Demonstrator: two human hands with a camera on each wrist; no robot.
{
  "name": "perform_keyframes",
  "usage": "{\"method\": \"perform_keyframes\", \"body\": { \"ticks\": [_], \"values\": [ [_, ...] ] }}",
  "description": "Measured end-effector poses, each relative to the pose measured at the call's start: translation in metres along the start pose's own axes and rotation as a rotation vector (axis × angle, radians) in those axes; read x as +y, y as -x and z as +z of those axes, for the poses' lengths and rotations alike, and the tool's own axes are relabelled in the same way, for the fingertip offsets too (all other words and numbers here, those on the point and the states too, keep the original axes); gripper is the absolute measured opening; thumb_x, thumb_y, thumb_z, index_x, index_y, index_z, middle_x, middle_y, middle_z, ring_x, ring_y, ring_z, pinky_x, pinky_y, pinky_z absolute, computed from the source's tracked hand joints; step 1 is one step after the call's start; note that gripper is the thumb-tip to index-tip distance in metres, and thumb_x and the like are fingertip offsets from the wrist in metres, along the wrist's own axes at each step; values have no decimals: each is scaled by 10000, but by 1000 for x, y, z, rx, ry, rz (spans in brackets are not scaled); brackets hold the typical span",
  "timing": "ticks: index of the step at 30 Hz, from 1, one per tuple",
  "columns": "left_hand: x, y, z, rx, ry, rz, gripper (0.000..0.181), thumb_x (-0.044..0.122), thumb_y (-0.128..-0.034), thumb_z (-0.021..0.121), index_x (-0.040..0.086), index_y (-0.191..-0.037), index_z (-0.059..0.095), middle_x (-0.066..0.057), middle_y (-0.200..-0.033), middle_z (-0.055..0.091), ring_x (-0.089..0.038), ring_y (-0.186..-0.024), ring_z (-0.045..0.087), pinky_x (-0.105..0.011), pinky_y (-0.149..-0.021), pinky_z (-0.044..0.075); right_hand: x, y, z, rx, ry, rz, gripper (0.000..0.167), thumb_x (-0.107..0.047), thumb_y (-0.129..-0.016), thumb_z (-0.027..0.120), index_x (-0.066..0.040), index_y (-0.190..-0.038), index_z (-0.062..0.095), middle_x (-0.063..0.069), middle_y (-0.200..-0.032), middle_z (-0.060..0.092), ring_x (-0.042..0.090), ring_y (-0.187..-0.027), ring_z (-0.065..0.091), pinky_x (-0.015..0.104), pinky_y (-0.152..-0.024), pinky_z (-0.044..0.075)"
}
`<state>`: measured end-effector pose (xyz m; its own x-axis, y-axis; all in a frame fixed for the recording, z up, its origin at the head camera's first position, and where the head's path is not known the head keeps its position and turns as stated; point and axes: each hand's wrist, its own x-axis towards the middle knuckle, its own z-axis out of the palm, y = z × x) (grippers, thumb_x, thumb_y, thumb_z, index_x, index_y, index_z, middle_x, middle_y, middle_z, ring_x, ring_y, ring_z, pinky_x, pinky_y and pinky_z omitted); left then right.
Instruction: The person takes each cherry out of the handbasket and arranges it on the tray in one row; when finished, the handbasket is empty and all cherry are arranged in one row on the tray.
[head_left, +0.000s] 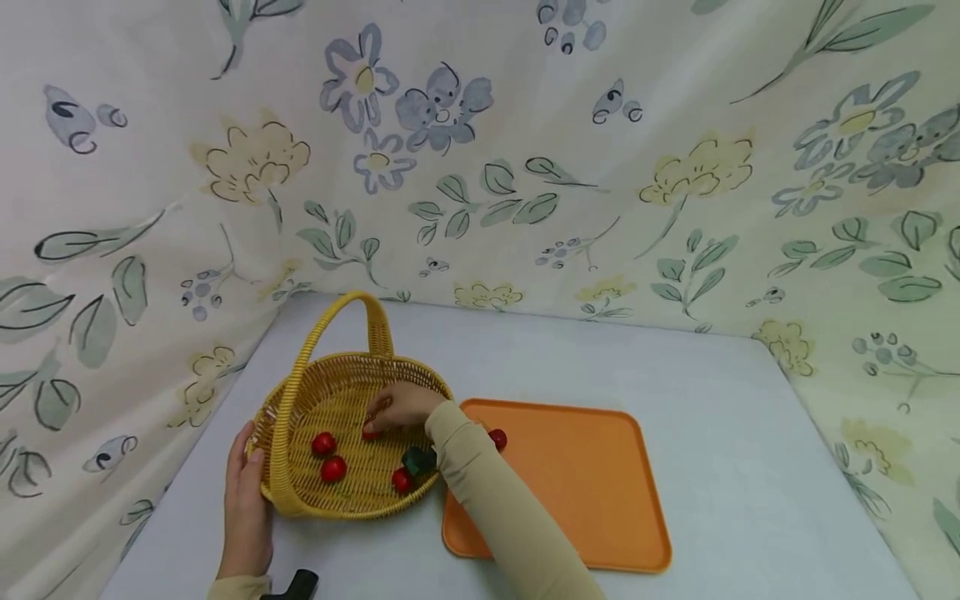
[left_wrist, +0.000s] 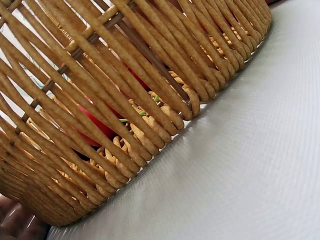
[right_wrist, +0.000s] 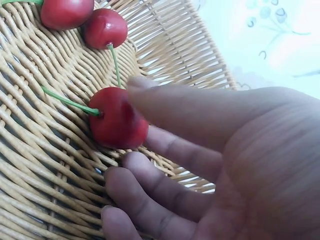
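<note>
A yellow wicker basket [head_left: 352, 504] with a tall arched handle stands on the left of the table. My left hand [head_left: 247, 492] rests against its left outer side, fingers fairly straight along the wall. Inside the basket, my right hand [head_left: 401, 406] pinches a red cherry [right_wrist: 117, 120] between thumb and forefinger; its green stem points away from the hand. The other fingers are bent loosely below it. Two cherries, one of them a cherry [head_left: 333, 469] nearer the front, lie in the left part of the basket. Another cherry [head_left: 402, 480] is near its right front wall.
An orange tray [head_left: 585, 492] lies right of the basket, partly covered by my right forearm. One cherry [head_left: 497, 438] shows at its left, beside the sleeve. A dark object [head_left: 418, 460] sits by my right cuff. Floral cloth [head_left: 480, 208] hangs behind the white table [head_left: 720, 467].
</note>
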<state>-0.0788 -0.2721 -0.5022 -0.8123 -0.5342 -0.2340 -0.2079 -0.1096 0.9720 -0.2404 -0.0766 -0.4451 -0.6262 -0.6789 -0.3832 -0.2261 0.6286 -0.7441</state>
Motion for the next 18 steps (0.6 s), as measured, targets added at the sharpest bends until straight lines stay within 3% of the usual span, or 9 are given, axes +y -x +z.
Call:
{"method": "perform_keyframes", "body": {
  "ticks": [6, 10, 14, 18],
  "values": [
    [0, 0, 1, 1, 14, 22, 484, 492, -1017, 301, 448, -1488, 198, 165, -1590, 45, -185, -1469, 122, -452, -1182, 128, 3, -1, 1, 14, 3, -7, 216, -255, -809, 774, -138, -967, 684, -81, -871, 616, 67, -740, 535, 224, -626, 465],
    [-1, 0, 2, -4, 19, 27, 496, 497, -1012, 319, 442, -1490, 200, 162, -1590, 46, -191, -1466, 126, -457, -1180, 136, 4, 0, 0, 24, -3, -10, 169, -247, -816, 769, -132, -902, 678, -65, -835, 631, 82, -725, 580, 234, -630, 492],
    [-1, 1, 1, -9, 22, 28, 505, 505, -1008, 327, 439, -1491, 198, 154, -1592, 49, -201, -1466, 132, -455, -1179, 145, 3, 5, -4, 29, -65, -14, 177, -227, -845, 738, -107, -949, 660, -33, -848, 642, 132, -725, 629, 275, -645, 531],
    [0, 2, 1, -6, 33, 31, 516, 506, -1005, 332, 423, -1498, 202, 161, -1591, 44, -179, -1470, 103, -449, -1186, 112, 3, 18, -12, 94, -160, -45, 224, -167, -882, 661, -51, -1071, 638, 0, -871, 634, 131, -726, 609, 260, -635, 507]
  ]
}}
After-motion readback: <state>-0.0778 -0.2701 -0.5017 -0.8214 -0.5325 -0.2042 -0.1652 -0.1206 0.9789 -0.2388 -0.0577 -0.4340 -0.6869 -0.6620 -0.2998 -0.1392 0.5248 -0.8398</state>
